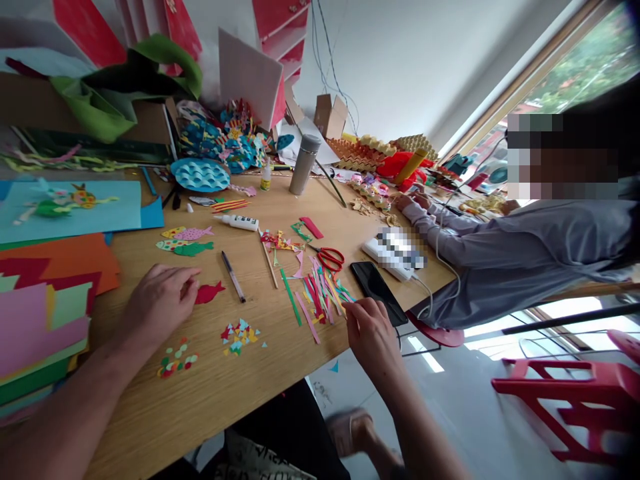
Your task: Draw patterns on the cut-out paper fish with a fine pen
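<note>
My left hand (163,297) rests low over the table, fingers closed together at the edge of a red paper fish (210,292). Patterned and green paper fish (193,248) lie just beyond it. My right hand (373,333) is at the table's front edge, its fingers pinched at the end of a thin yellow paper strip by a pile of coloured paper strips (323,293). Red-handled scissors (330,257) lie behind the pile. Between my hands are a pen (233,277) and small paper triangles (241,337); paper dots (177,360) lie nearer me.
Coloured paper sheets (40,327) are stacked at the left. A glue bottle (237,222), a grey flask (305,165) and a wooden stick (269,260) are further back. A phone (379,291) and white power strip (393,257) lie right, near a seated person (525,233). A red stool (570,400) stands beyond.
</note>
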{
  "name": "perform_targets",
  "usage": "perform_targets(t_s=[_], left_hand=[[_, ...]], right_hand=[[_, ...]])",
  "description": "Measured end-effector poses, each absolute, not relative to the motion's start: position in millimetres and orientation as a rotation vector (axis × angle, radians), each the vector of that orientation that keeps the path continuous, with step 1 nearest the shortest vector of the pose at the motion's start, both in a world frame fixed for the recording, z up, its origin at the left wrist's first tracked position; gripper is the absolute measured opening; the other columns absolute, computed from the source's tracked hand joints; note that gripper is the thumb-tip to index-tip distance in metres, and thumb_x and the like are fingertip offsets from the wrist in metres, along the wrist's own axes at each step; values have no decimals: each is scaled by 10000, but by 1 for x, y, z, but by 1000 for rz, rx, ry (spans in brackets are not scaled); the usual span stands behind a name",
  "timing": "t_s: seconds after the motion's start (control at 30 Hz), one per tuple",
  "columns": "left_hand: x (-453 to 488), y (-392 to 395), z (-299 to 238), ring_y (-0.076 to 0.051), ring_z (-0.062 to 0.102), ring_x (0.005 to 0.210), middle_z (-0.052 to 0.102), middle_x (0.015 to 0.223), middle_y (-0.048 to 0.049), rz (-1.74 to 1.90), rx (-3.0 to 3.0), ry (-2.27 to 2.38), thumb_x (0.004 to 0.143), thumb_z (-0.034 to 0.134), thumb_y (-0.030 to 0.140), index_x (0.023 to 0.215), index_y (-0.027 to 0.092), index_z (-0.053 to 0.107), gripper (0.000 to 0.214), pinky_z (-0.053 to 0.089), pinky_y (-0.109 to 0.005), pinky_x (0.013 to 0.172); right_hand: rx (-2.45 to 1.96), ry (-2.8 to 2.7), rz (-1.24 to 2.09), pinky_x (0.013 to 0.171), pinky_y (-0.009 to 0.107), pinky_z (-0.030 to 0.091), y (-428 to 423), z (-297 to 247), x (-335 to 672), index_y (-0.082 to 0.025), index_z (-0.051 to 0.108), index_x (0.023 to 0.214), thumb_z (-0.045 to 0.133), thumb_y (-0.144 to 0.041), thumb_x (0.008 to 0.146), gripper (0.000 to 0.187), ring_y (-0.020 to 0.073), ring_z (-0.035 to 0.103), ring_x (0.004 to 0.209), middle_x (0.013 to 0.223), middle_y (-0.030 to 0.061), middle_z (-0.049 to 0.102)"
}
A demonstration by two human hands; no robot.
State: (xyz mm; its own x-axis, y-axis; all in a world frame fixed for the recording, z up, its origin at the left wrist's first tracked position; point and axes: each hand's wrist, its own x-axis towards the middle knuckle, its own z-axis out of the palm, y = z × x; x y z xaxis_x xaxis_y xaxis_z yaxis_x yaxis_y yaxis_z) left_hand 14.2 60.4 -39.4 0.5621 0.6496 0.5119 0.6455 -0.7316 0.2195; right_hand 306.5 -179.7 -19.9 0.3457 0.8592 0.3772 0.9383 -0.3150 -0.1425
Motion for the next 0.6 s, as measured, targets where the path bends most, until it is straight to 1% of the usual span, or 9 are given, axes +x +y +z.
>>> perform_targets(t_s=[0.1, 0.2, 0.3, 0.4, 0.6], left_hand=[[13, 60, -39, -286, 605, 832, 753, 887, -136, 933, 2802, 1119, 908, 399, 294, 983, 92, 730, 395, 504, -390, 786], [13, 60, -38, -282, 605, 823, 750, 871, -134, 958, 2814, 1110, 913, 401, 292, 981, 88, 734, 397, 502, -380, 775], [13, 60, -37, -279, 608, 829, 751, 879, -134, 958, 2811, 1126, 914, 398, 297, 979, 89, 735, 400, 503, -375, 771], [14, 59, -37, -282, 611, 839, 751, 889, -137, 949, 2807, 1141, 912, 394, 300, 977, 90, 735, 406, 505, -379, 777], [14, 59, -36, -290, 617, 847, 748, 857, -135, 923, 2795, 1167, 912, 382, 312, 960, 98, 737, 417, 510, -389, 778]], right_hand=[[-2275, -1659, -289, 810, 366, 468, -169, -19, 304, -204, 737, 1109, 466, -28, 901, 384, 257, 519, 903, 964, 115, 622], [-2279, -1730, -251, 836, 364, 470, -159, -20, 301, -242, 729, 1161, 472, 4, 879, 454, 256, 522, 929, 1013, 115, 617], [-2304, -1739, -225, 823, 363, 474, -155, -23, 299, -255, 749, 1102, 514, -39, 891, 383, 254, 522, 911, 1009, 112, 617], [-2315, -1665, -242, 818, 367, 479, -158, -28, 301, -231, 755, 1048, 524, -85, 910, 307, 257, 516, 908, 993, 117, 609], [-2310, -1534, -359, 828, 394, 483, -176, -34, 320, -160, 740, 1111, 464, -13, 876, 391, 265, 496, 892, 983, 133, 606]])
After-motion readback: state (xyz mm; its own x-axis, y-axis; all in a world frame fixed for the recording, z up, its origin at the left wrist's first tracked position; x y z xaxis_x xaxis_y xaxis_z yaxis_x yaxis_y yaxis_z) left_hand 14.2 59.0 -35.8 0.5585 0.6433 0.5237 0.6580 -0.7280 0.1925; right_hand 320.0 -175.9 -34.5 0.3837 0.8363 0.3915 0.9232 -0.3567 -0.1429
